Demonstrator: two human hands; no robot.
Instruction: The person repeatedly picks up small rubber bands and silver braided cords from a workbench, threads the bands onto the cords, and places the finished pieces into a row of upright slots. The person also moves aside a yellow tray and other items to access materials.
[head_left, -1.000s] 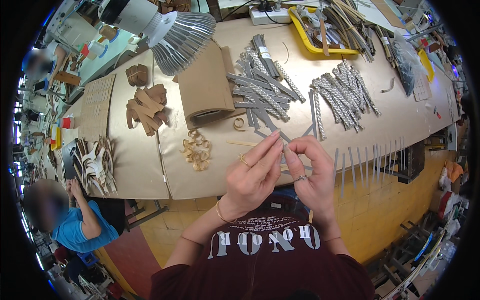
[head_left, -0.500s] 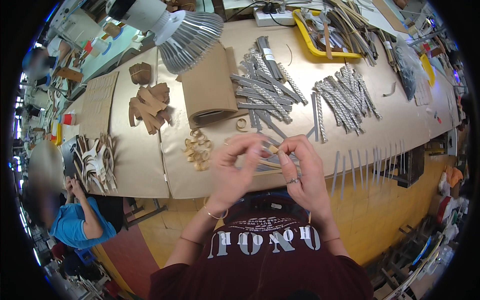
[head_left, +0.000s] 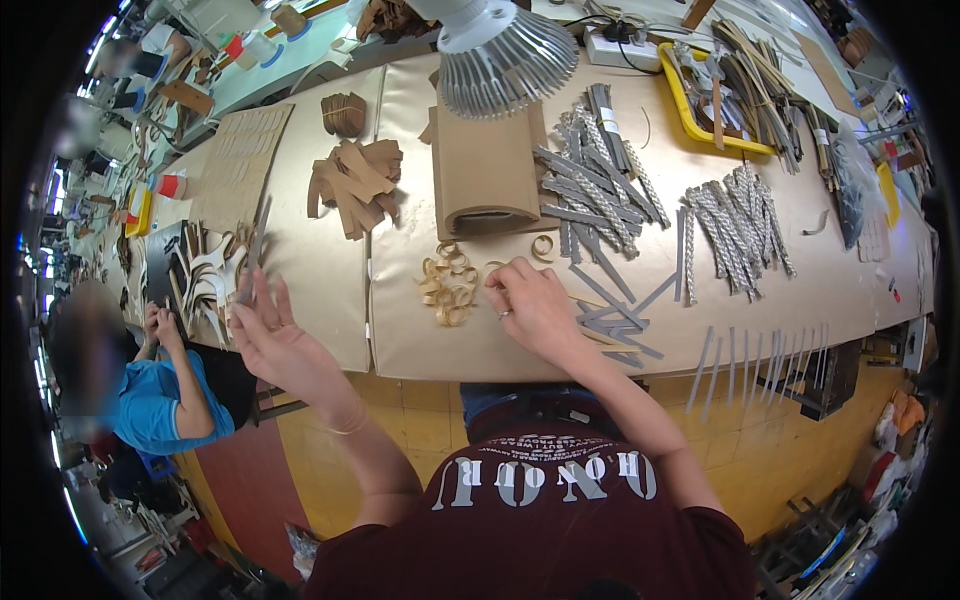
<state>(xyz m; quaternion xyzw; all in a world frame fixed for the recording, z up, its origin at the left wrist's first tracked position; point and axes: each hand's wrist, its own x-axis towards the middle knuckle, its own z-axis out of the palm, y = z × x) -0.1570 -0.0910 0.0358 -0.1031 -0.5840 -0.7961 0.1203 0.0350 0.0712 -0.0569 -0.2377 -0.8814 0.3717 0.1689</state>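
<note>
Raised at the left over the table edge, my left hand (head_left: pixel 285 345) has its fingers partly bent, blurred by motion. A slim grey strip (head_left: pixel 260 235) sticks up from between its thumb and fingers. My right hand (head_left: pixel 535 308) is low over the table, fingertips pinched at a small curled tan strip (head_left: pixel 493 269), which they partly hide. Several more tan curls (head_left: pixel 450 290) lie just left of it, and a single loop (head_left: pixel 542 247) lies beyond it. Loose grey strips (head_left: pixel 620 325) and tan ones are spread right of that hand, partly under the forearm.
A lamp (head_left: pixel 508 65) hangs over a rolled brown sheet (head_left: pixel 487 180). Brown strips (head_left: pixel 355 185) lie left of it, grey and braided strips (head_left: pixel 600 190) to its right. More braided strips (head_left: pixel 740 230) and a yellow tray (head_left: pixel 690 125) are farther right. A co-worker in blue (head_left: pixel 165 400) sits at left.
My hands have parted. The left has swung far left with the grey strip; the right has come down to the tan curls. The view has shifted left.
</note>
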